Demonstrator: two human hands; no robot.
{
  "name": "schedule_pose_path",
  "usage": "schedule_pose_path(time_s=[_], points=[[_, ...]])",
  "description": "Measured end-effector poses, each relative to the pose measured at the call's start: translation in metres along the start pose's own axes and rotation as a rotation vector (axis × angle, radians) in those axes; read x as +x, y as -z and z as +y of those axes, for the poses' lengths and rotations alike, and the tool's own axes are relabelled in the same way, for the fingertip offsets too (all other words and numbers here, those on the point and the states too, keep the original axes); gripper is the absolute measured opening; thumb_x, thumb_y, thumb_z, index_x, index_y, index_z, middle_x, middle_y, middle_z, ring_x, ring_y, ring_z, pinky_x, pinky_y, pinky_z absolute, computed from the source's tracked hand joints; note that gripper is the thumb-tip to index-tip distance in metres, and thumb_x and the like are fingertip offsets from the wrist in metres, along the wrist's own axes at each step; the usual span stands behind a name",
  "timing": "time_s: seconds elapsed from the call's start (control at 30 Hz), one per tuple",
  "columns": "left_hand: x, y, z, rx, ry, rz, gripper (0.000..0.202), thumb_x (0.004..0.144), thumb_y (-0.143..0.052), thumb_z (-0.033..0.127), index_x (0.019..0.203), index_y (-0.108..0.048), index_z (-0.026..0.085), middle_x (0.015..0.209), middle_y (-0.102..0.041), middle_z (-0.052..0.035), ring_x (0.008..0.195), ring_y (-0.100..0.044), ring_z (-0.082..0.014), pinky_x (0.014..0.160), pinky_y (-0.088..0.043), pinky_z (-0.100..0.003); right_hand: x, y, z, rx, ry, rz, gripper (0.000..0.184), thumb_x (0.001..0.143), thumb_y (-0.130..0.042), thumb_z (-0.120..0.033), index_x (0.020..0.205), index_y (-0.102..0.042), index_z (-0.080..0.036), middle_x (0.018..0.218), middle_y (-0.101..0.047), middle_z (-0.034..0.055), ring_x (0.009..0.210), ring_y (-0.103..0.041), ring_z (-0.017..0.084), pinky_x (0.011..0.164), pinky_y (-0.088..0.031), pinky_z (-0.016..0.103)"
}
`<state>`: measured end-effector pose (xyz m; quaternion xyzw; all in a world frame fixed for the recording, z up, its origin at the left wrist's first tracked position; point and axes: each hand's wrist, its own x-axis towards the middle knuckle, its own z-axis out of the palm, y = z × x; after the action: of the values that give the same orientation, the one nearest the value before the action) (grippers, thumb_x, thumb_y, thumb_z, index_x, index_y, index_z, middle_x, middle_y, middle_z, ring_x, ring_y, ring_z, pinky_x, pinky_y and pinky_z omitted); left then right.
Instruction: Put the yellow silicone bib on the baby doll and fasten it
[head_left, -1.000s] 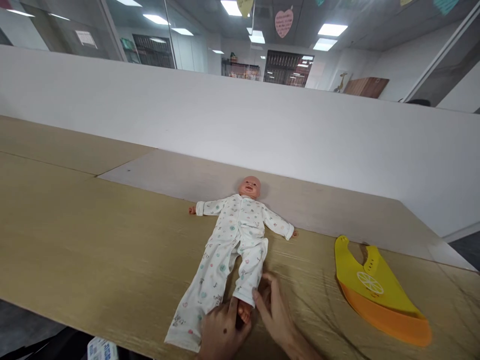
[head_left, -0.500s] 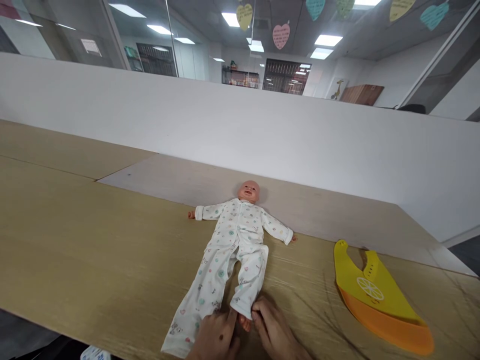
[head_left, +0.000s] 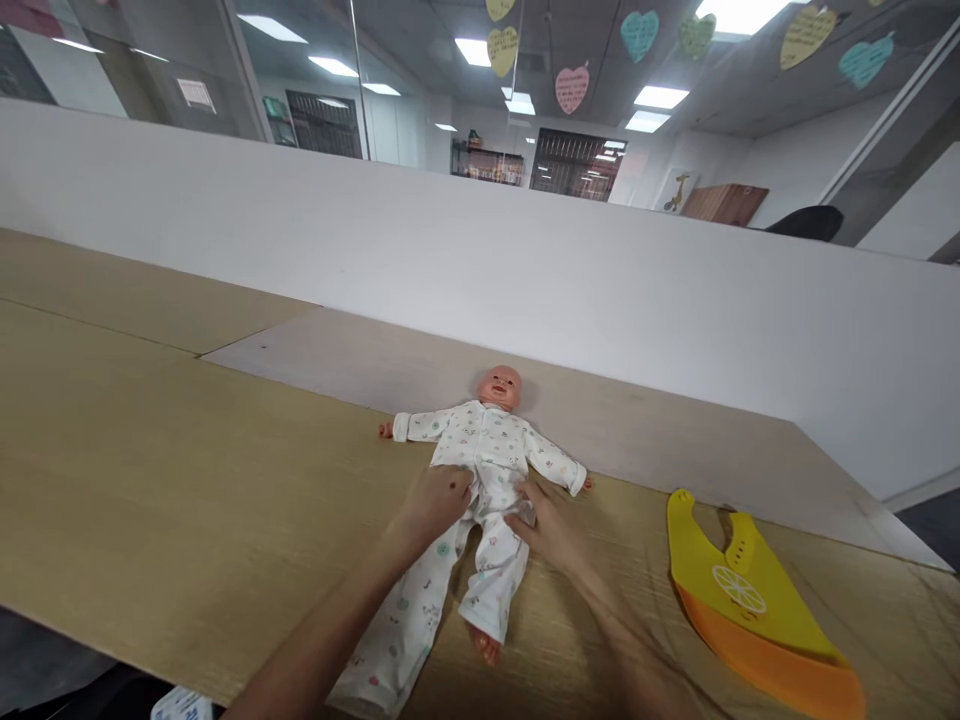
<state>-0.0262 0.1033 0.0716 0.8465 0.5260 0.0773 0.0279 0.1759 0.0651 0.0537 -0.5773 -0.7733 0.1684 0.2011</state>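
Note:
A baby doll [head_left: 500, 388] lies on its back with arms spread, in a white printed top [head_left: 487, 430] and matching baby pants [head_left: 491, 575]. My left hand [head_left: 439, 500] is closed at the waist of the pants on the left side, its fingertips partly hidden. On the opposite hip, my right hand [head_left: 551, 525] grips the pants' cloth with thumb and fingers. A bare doll foot [head_left: 486, 645] sticks out of the right-hand pant leg. The left-hand leg lies long and flat, with no foot showing, and my forearm crosses part of it.
A yellow bib [head_left: 739, 570] with an orange pocket [head_left: 765, 655] lies to the right on the wooden table [head_left: 225, 500]. Behind the table runs a white wall [head_left: 420, 250] with glass above. At the lower left edge, a white and blue package [head_left: 182, 704] shows below the table.
Both hands have moved up from the right-hand pant cuff to the waist of the pants. The doll's foot now shows below that cuff more plainly.

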Motion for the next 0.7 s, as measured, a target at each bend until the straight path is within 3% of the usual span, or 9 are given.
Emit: schedule_pose_path(time_s=[0.07, 0.2, 0.37, 0.5, 0.7], points=[[0.019, -0.001, -0.001, 0.000, -0.070, -0.062, 0.030, 0.084, -0.039, 0.020, 0.085, -0.069, 0.018, 0.085, -0.071, -0.0098, 0.081, -0.064, -0.0236, 0.067, -0.043, -0.031, 0.019, 0.004, -0.009, -0.162, -0.010, 0.017, 0.035, 0.079, -0.054, -0.035, 0.110, -0.052, -0.019, 0.108, -0.054, 0.0090, 0.101, -0.052, 0.025, 0.078, -0.040, 0.033], [0.031, -0.008, -0.003, -0.043, -0.109, -0.055, 0.032, 0.087, -0.036, 0.022, 0.093, -0.067, 0.021, 0.088, -0.071, -0.0092, 0.083, -0.065, -0.0231, 0.070, -0.044, -0.032, 0.040, -0.003, -0.014, -0.254, -0.017, 0.041, 0.019, 0.084, -0.043, -0.022, 0.096, -0.057, -0.018, 0.097, -0.059, 0.0075, 0.092, -0.056, 0.023, 0.071, -0.037, 0.029], [0.035, -0.013, 0.002, -0.076, -0.048, -0.052, 0.031, 0.087, -0.035, 0.020, 0.102, -0.061, 0.017, 0.086, -0.070, -0.0118, 0.078, -0.065, -0.0230, 0.067, -0.045, -0.031, 0.051, -0.008, -0.003, 0.056, -0.022, 0.167, 0.018, 0.085, -0.038, -0.016, 0.085, -0.056, -0.017, 0.084, -0.061, 0.0036, 0.080, -0.055, 0.016, 0.068, -0.034, 0.026], [0.048, -0.018, 0.015, -0.093, -0.028, -0.031, 0.029, 0.084, -0.036, 0.015, 0.094, -0.063, 0.010, 0.086, -0.069, -0.0145, 0.078, -0.065, -0.0252, 0.068, -0.047, -0.034, 0.054, -0.012, 0.000, 0.253, 0.007, 0.250, 0.018, 0.086, -0.039, -0.024, 0.076, -0.051, -0.016, 0.073, -0.055, 0.0012, 0.068, -0.048, 0.014, 0.063, -0.032, 0.024], [0.065, -0.048, 0.015, -0.349, -0.181, 0.188, 0.024, 0.074, -0.047, 0.003, 0.087, -0.065, 0.012, 0.095, -0.068, -0.0115, 0.092, -0.061, -0.0230, 0.083, -0.048, -0.035, 0.054, -0.021, 0.000, 0.399, 0.105, 0.303, 0.019, 0.086, -0.040, -0.027, 0.074, -0.050, -0.016, 0.071, -0.051, 0.0009, 0.068, -0.045, 0.013, 0.063, -0.032, 0.024]])
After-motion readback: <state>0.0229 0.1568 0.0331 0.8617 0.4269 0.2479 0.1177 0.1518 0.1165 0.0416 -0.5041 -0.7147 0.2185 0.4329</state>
